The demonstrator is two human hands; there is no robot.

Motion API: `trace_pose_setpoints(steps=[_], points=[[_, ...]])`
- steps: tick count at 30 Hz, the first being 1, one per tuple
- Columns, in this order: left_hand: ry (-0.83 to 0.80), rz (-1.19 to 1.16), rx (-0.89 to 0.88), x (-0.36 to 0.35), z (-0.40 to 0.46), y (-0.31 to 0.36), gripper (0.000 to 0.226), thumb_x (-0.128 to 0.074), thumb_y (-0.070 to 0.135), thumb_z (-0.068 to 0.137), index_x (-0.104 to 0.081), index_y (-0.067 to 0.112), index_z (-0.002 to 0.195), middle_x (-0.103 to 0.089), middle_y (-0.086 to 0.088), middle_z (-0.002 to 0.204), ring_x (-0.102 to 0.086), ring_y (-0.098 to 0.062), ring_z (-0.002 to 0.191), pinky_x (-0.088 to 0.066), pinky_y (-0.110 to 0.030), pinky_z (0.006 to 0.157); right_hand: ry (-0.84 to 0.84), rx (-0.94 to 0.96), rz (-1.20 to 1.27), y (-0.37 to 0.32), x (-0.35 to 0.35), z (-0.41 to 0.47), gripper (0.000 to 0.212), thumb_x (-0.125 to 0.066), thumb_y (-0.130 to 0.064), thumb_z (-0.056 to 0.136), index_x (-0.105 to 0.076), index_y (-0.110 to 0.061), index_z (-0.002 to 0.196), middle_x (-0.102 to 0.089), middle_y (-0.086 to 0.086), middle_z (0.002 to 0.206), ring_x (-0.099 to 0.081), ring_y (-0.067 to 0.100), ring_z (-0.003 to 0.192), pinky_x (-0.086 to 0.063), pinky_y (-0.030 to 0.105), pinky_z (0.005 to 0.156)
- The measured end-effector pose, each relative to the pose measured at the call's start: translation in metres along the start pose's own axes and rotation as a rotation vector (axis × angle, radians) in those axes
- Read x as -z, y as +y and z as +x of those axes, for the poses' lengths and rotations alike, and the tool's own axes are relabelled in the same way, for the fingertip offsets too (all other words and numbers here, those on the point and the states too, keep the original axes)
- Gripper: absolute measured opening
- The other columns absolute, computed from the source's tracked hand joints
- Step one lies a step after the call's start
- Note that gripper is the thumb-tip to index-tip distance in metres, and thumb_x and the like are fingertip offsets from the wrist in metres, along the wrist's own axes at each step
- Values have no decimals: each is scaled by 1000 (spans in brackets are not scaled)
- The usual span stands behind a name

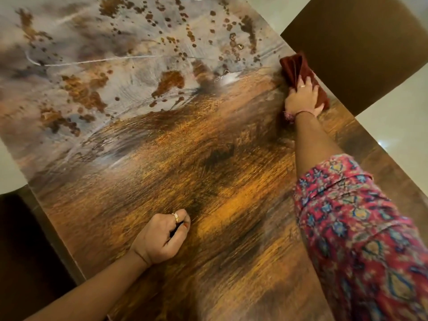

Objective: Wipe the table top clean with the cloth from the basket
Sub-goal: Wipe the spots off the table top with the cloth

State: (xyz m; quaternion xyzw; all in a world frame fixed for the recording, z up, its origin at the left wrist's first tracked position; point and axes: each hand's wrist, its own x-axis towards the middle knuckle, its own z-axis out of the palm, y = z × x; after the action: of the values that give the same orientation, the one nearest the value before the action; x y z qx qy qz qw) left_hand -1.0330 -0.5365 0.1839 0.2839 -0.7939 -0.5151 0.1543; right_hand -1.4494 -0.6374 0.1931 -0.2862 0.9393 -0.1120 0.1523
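1. One dark red cloth (298, 72) lies folded at the table top's (185, 158) right edge, at about two o'clock in the head view; its long axis runs from eleven o'clock down toward five o'clock, roughly along that edge.
2. The right hand (302, 97) rests on the cloth's nearer half, fingers spread fairly straight and pressing it flat; the free end of the cloth sticks out beyond the fingertips toward eleven o'clock.
3. The left hand (162, 237) sits on the wood at about seven o'clock, well apart from the cloth, fingers curled in on themselves; whether it holds anything small cannot be told.
4. The right hand is plainly the nearer one, so the wiping is judged to be its job, the left only bracing.
5. A brown chair (361, 47) stands just beyond the edge at one o'clock.
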Motion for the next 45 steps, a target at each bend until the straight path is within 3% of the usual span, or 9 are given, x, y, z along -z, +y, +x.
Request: trace_pose_setpoints(steps=[3,9,16,19,22,26,36,40,45], points=[[-14,9,6,2,2,2,17,-38,27,90,-46,31,76,-38,20,50,-33,-2,39,-25,-17,44,78,37,-15,-17,-25,-55,52,-33,-36,100,-22,-35,150,-13,-10,160,-7,20,148,-7,63,112],[-20,59,41,2,1,3,20,-39,27,90,-52,22,76,-44,13,49,-40,-7,39,-30,-19,44,-20,709,-45,-49,-79,-218,46,-42,-58,92,-48,-42,135,-40,-16,148,-26,14,142,-13,58,110],[-10,52,82,2,1,5,21,-42,23,89,-56,16,74,-50,1,50,-40,-8,39,-29,-21,45,-7,837,-166,-67,-84,-201,40,-44,-48,93,-48,-44,132,-41,-14,146,-29,16,140,-18,67,105],[26,-8,68,1,0,6,31,-38,31,89,-56,11,74,-52,-3,53,-40,-13,40,-30,-26,44,-27,779,-166,-91,-84,-163,44,-40,-44,96,-37,-49,140,-30,-18,153,-19,14,145,-9,69,107],[56,-36,52,1,-1,5,30,-39,29,89,-57,10,74,-46,14,54,-37,-5,41,-29,-19,45,-66,642,-107,-113,-76,-110,45,-39,-41,97,-34,-49,141,-25,-18,155,-13,14,146,-3,71,106],[69,-26,46,1,-2,0,28,-39,27,91,-56,12,75,-41,18,53,-35,1,41,-27,-15,46,-81,434,-18,-109,-48,-39,45,-36,-40,98,-32,-48,142,-19,-19,157,-9,14,147,1,71,107],[86,-1,31,0,-1,1,29,-38,29,91,-55,12,73,-46,6,50,-35,-3,40,-27,-16,46,-2,-45,54,44,26,20,48,-29,-38,101,-23,-39,148,-11,-10,160,-4,21,148,0,67,110],[97,-17,36,0,-3,1,31,-38,32,89,-55,12,72,-51,-4,52,-39,-14,40,-30,-23,45,58,-124,47,101,33,-3,49,-30,-32,102,-24,-29,150,-13,1,160,-7,26,148,-2,62,114],[101,-41,48,-2,-3,2,32,-38,33,89,-55,11,71,-51,-5,51,-39,-19,39,-30,-29,44,94,-204,49,108,29,-19,49,-30,-31,100,-26,-33,149,-13,-6,160,-4,23,148,1,69,108]])
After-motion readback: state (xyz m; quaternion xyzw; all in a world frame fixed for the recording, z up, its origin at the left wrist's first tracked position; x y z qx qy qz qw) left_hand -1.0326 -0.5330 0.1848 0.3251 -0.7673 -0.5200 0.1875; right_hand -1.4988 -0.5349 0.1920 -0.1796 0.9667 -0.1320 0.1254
